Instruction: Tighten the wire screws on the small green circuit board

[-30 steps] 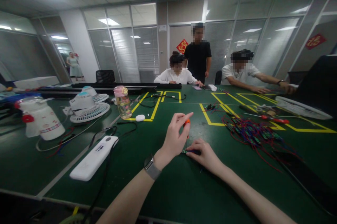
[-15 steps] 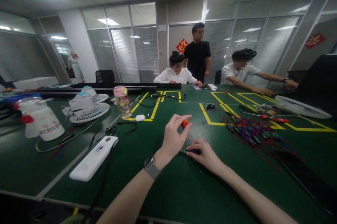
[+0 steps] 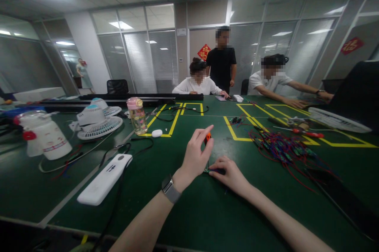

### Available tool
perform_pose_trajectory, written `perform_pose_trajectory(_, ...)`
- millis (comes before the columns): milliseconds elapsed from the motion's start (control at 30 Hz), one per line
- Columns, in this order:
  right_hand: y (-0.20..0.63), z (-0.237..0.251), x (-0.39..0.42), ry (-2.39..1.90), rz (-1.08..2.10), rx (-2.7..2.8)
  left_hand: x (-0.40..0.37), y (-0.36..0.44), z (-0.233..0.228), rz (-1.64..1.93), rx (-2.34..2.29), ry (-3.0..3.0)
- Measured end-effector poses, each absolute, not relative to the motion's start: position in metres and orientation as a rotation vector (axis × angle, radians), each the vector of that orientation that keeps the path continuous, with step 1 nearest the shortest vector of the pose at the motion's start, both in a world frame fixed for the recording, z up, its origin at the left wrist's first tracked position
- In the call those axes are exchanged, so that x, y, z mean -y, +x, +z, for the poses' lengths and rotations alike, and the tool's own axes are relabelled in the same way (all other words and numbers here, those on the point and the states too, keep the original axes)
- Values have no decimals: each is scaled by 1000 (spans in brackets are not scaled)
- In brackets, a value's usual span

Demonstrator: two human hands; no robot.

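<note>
My left hand [image 3: 196,153], with a watch [image 3: 170,189] on its wrist, is closed around the orange handle of a screwdriver [image 3: 208,139]. The screwdriver stands nearly upright, its thin dark shaft running down to a small green circuit board [image 3: 206,170] on the table. Fingers of my left hand hide part of the handle, and its index finger points up past it. My right hand [image 3: 229,172] pinches the board's right edge between thumb and fingers. Dark wires seem to run under that palm, mostly hidden.
On the green table [image 3: 189,220], a heap of wired boards [image 3: 284,145] lies right, near a red-handled screwdriver [image 3: 315,134]. A white power bank [image 3: 105,179], bottle [image 3: 137,116], fans [image 3: 99,124] and a jug [image 3: 53,135] stand left. People [image 3: 197,82] are across the table.
The thumb and fingers of my left hand have shifted around the screwdriver handle, showing it at a slightly different turn. My right hand stays on the circuit board.
</note>
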State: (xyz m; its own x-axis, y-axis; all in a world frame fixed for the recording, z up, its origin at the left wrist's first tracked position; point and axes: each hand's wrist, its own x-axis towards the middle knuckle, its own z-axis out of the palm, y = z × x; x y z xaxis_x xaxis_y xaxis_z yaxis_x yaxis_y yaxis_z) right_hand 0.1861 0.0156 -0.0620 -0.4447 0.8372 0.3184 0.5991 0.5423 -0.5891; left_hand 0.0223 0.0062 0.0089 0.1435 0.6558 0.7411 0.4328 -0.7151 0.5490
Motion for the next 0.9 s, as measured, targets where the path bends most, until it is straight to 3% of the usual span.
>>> perform_pose_trajectory(900, 186, -60, -16, -1165, 525, 2220, -4, 22, 12, 1660, -1076, 2241)
